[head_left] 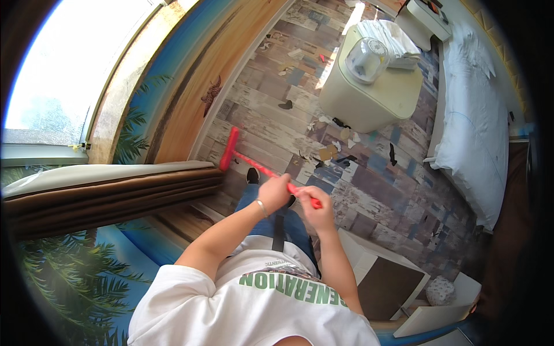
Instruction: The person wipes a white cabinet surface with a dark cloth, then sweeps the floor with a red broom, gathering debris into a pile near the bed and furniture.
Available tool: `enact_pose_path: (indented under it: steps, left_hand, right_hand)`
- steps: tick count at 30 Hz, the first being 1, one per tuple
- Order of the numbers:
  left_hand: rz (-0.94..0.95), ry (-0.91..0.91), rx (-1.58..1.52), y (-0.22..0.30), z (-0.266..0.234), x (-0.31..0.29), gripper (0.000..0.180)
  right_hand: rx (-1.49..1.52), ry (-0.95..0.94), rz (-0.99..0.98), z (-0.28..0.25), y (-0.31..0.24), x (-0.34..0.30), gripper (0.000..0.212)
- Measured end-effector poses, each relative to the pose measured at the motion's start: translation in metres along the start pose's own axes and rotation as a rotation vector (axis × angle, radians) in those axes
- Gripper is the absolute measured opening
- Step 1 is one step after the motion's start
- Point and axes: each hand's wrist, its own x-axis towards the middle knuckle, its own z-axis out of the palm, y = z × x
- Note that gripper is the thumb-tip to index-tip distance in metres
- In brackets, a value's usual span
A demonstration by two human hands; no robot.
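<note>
White T-shirt [248, 300] with green print fills the near edge. Left hand [274, 192] is wrapped around the red broom [258, 166]; right hand [317, 209] is closed on it near the handle's end. Broom head [229, 150] sits low by the wall's skirting, close to the curtain [115, 196]; contact with either: cannot tell. Sweeping looks early to partway, my judgement: boards near the broom head are mostly bare, but scraps [329, 153] lie loose ahead of the feet, more farther up the floor [271, 124]. No tidy pile, so gathering is left. Obstacles: pale rounded table [358, 109] carrying a clear dome [367, 60] and white linens [392, 43]; white-covered bed [470, 144] on the right; brown-fronted cabinet [386, 282] behind; curtain crowding the left.
</note>
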Motion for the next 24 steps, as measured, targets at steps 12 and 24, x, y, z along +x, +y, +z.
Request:
enact_pose_path:
  steps: [12, 24]
  left_hand:
    - [0.109, -0.243, -0.062, 0.028, 0.071, 0.007, 0.021]
    - [0.538, -0.358, -0.317, 0.092, 0.092, 0.001, 0.023]
  right_hand:
    - [-0.166, 0.055, 0.06, -0.052, 0.008, -0.029, 0.021]
    - [-0.354, 0.099, -0.067, -0.098, -0.05, -0.074, 0.012]
